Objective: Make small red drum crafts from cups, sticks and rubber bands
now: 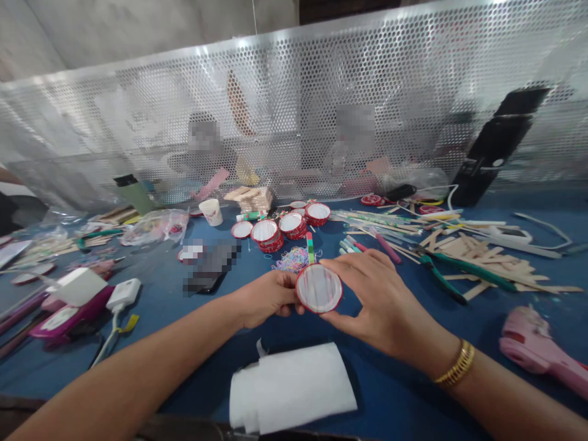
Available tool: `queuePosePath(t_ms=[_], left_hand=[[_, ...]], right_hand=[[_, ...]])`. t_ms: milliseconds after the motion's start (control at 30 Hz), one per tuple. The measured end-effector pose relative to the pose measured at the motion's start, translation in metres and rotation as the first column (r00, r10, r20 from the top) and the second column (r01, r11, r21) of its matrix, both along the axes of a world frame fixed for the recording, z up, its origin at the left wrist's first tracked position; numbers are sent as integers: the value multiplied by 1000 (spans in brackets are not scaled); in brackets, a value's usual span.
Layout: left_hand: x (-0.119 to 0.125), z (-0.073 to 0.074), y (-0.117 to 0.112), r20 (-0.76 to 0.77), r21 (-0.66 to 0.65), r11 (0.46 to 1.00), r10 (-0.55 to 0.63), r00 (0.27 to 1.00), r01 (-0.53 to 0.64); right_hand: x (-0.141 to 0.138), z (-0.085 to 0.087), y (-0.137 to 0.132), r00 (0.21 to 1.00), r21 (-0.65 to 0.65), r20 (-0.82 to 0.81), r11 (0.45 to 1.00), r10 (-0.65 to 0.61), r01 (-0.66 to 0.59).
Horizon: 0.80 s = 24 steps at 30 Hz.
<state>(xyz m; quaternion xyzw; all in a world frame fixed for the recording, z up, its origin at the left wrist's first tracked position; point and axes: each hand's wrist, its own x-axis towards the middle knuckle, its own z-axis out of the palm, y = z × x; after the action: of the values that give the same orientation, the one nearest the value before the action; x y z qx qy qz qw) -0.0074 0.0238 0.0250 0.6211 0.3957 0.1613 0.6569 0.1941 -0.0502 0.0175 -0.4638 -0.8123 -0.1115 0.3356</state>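
Observation:
Over the middle of the table I hold a round red-rimmed disc (pixel 320 288) with a pale, shiny face turned towards me. My left hand (pixel 274 299) pinches its left edge, fingers closed. The thumb and fingers of my right hand (pixel 376 300) grip the right side from above and below. A narrow green, red and white strip (pixel 310 247) shows just above the disc; whether it is joined to it, I cannot tell. Behind my hands lies a heap of small coloured bands (pixel 293 260). Stacks of similar red-rimmed discs (pixel 266 235) stand farther back.
A folded white cloth (pixel 294 386) lies in front of me. Right of my hands are green-handled pliers (pixel 463 272), wooden sticks (pixel 487 257) and a pink glue gun (pixel 528 343). To the left are a phone (pixel 214 266) and a white adapter (pixel 124 294). A perforated metal screen (pixel 285 104) closes the back.

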Motion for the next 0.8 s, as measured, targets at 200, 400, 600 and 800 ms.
queuePosePath(t_ms=[200, 400, 600, 800], left_hand=[[-3, 4, 0, 54, -180, 982, 67, 996, -57], [-7, 11, 4, 81, -230, 972, 67, 994, -47], [-7, 15, -1, 26, -116, 993, 40, 999, -37], [-5, 12, -4, -78, 69, 997, 48, 996, -42]], right_hand=[[0, 0, 0, 999, 35, 12, 998, -45, 45], [1, 0, -1, 997, 60, 16, 995, -77, 76], [0, -1, -1, 994, 57, 12, 993, -108, 107], [-3, -7, 1, 993, 2, 11, 993, -119, 119]])
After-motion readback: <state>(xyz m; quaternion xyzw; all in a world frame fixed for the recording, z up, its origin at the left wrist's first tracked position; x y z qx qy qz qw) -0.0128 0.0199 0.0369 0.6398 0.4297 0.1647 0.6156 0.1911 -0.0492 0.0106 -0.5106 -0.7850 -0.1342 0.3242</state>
